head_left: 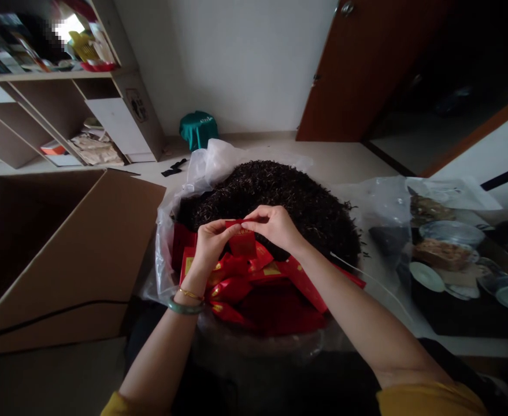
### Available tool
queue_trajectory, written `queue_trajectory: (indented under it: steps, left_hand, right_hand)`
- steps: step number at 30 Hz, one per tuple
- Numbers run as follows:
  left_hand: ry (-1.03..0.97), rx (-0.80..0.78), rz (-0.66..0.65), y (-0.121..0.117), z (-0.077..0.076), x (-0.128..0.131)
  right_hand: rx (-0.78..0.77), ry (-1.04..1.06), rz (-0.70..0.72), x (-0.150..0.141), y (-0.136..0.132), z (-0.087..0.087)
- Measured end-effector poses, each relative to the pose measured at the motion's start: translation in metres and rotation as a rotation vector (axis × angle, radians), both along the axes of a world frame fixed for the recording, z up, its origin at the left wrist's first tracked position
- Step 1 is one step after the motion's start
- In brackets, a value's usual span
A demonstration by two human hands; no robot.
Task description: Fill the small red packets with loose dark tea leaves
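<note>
Between my two hands is a small red packet [243, 245] with gold print, held upright by its top edge. My left hand [212, 240] pinches its upper left corner, with a bangle on the wrist. My right hand [275, 225] pinches the upper right corner. Behind and below lies a large heap of dark dried tea leaves [275, 185] in a clear plastic bag [164, 231]. In front of the heap sit several shiny red packets [232, 289] and a red box [314, 283]. Whether the held packet is sealed, I cannot tell.
At left stands an open cardboard box [84, 248]. To the right, a dark tray [427, 306] bears bowls, a lid and dried brown pieces. A teal-covered bin [199, 128] stands by the wall, near a shelf unit [136, 110] and a brown door [344, 75].
</note>
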State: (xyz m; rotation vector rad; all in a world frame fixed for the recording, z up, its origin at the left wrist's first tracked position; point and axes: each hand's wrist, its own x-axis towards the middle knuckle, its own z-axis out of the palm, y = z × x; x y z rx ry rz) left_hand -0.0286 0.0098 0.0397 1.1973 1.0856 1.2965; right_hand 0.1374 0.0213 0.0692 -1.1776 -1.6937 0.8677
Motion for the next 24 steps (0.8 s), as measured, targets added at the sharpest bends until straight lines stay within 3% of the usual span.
queue_trajectory:
  steps: [4, 8, 12, 16, 18, 20, 22, 24]
  left_hand:
    - [-0.053, 0.011, 0.013, -0.001, 0.002, 0.001]
    - [-0.161, 0.009, -0.053, -0.003, 0.002, 0.007]
    - [-0.157, -0.066, -0.107, -0.006, 0.002, 0.014]
    - [-0.211, -0.126, -0.107, -0.01, 0.003, 0.018]
    - [-0.27, -0.164, -0.117, -0.011, 0.005, 0.018]
    - [-0.319, -0.199, -0.116, -0.012, 0.007, 0.018]
    - [-0.337, -0.223, -0.099, -0.014, 0.01, 0.018]
    - [-0.342, -0.236, -0.094, -0.016, 0.012, 0.019]
  right_hand:
    - [-0.029, 0.047, 0.06, 0.001, 0.003, 0.003]
    - [0.068, 0.07, 0.025, -0.003, 0.002, 0.006]
    - [0.063, 0.099, -0.006, -0.006, -0.002, 0.01]
    - [0.003, 0.023, 0.014, 0.017, 0.002, 0.006]
    - [-0.013, -0.123, -0.039, 0.04, 0.004, -0.005]
    - [-0.043, -0.437, -0.118, 0.065, 0.005, -0.022]
    - [-0.133, -0.823, -0.101, 0.087, 0.004, -0.044]
    - [-0.17, -0.984, -0.093, 0.099, 0.002, -0.063]
